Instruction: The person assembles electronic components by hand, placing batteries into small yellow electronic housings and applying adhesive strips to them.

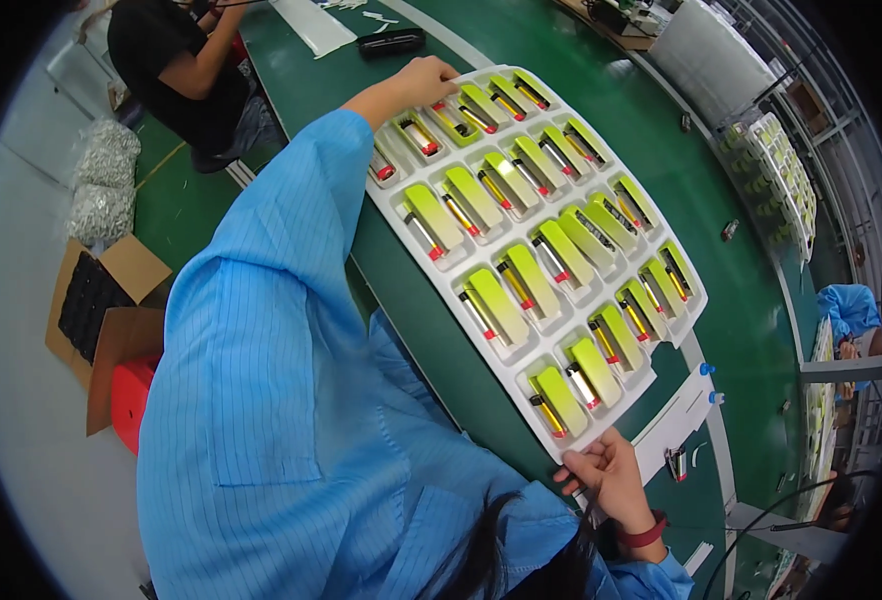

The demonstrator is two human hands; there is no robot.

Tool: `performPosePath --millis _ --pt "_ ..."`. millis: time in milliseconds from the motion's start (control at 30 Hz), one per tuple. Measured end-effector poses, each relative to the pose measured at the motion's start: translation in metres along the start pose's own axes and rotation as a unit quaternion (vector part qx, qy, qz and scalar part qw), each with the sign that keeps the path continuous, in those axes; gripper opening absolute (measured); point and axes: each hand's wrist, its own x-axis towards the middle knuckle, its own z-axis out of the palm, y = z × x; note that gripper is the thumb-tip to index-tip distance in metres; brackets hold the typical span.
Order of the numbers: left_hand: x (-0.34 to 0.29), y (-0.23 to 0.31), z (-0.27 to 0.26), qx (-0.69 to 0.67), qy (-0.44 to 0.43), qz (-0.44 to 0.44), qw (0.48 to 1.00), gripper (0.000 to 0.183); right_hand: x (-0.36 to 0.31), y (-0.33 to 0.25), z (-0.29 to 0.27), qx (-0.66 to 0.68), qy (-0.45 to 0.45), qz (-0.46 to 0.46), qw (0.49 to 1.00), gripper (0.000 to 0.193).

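White tray (511, 372): loaded with lime shells (561, 400), it slants at two o'clock in our view.
Left hand (426, 80): our arm outstretched, fingers at the tray's eleven-o'clock rim; how firmly closed, we cannot tell.
Right hand (609, 477): we pinch its six-o'clock corner.
Green table (441, 345): black case (391, 42) toward eleven, white sheet (676, 425) at five.

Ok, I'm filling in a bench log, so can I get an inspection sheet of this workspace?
Surface: green tabletop, partly hidden from view.
Job's things: white tray holding yellow-green shells with cylinders.
Clutter: black case, loose part, white strip with blue knobs.
Hands: left hand holds the tray's upper-left edge; right hand, its near corner.
Cables: thin black cable at lower right.
Surroundings: person seated at left, open cardboard box, bags.
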Motion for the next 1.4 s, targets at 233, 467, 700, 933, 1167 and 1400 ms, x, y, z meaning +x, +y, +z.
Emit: performPosePath --millis 233,467,700,933,1167,1400 --pt "-0.024 0.018 0.004 0.082 0.177 0.160 0.968 0.033 -0.040 -0.028 -0.082 -0.224 0.239 -0.274 0.904 0.003" --pt "0.003 0.040 -0.017 0.081 -0.007 0.278 0.957 0.019 -0.065 0.019 -0.167 -0.173 0.419 -0.276 0.848 0.010" --pt "-0.079 0.178 0.000 -0.005 -0.002 0.361 0.933 0.017 -0.062 0.034 -0.121 -0.157 0.356 -0.246 0.887 0.020" --pt "-0.144 0.353 0.092 -0.154 -0.270 0.439 0.843 0.018 -0.053 0.008 -0.102 -0.375 0.294 -0.264 0.839 0.041" --pt "-0.179 0.353 0.137 -0.138 -0.319 0.435 0.831 0.017 -0.039 0.021 -0.109 -0.425 0.361 -0.324 0.765 0.027" --pt "-0.183 0.344 0.137 -0.173 -0.319 0.436 0.823 0.025 -0.038 0.004 -0.109 -0.248 0.338 -0.218 0.881 0.013"
